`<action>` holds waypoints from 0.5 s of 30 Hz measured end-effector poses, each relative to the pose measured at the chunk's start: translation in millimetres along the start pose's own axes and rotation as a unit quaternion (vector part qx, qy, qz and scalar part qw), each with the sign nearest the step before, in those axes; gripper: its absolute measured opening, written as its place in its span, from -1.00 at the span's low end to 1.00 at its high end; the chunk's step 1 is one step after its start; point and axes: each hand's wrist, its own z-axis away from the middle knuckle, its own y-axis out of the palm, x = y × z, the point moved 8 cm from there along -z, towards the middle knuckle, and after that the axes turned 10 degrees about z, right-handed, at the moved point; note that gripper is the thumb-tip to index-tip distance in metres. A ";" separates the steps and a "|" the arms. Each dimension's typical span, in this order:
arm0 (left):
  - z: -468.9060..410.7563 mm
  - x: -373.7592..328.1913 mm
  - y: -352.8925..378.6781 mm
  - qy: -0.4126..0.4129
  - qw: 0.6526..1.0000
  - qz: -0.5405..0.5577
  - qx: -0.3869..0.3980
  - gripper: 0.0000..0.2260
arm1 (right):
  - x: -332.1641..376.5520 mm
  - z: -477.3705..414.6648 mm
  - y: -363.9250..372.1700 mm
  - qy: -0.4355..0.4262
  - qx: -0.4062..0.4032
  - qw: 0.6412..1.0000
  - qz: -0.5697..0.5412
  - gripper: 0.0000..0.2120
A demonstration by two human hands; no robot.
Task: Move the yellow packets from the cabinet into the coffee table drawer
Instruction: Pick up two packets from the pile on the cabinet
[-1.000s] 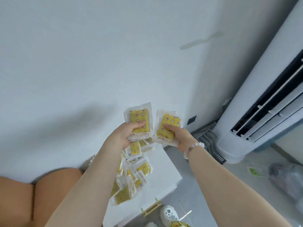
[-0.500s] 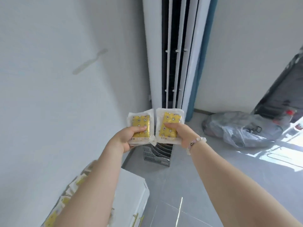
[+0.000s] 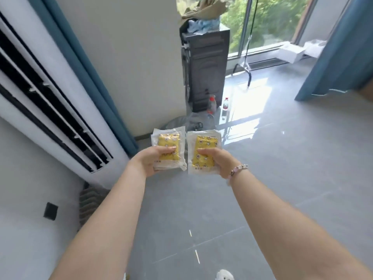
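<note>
My left hand is shut on a small stack of yellow packets in clear wrappers, thumb across the top one. My right hand, with a bead bracelet on the wrist, grips another stack of yellow packets the same way. Both stacks are held side by side at chest height over the grey floor. Neither the cabinet nor the coffee table drawer is in view.
A white standing air conditioner and a blue curtain are on the left. Ahead stand a dark tall unit, two bottles and a grey bag. Grey tiled floor stretches to the right toward a window.
The view has swung right, away from the white cabinet with its loose packets, past the air conditioner and into the room. Both hands keep their packets, still held together.
</note>
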 end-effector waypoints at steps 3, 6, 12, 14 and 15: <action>-19.5 8.0 84.1 -0.006 0.999 -0.020 0.050 -0.83 | 0.1 25.2 -81.5 -0.011 -0.050 0.998 -0.023 -0.78; -32.4 22.0 173.5 -0.013 0.993 -0.062 0.098 -0.84 | -1.4 55.5 -168.9 -0.022 -0.120 0.990 -0.066 -0.88; -34.1 65.4 331.1 -0.055 0.968 -0.145 0.200 -0.83 | -36.0 126.4 -300.0 -0.036 -0.233 0.959 -0.159 -0.91; -34.9 82.5 380.5 -0.069 0.952 -0.184 0.233 -0.82 | -54.0 152.4 -338.7 -0.046 -0.280 0.939 -0.195 -0.92; -34.2 89.4 398.2 -0.075 0.946 -0.195 0.247 -0.85 | -61.2 161.2 -351.7 -0.046 -0.297 0.931 -0.206 -0.92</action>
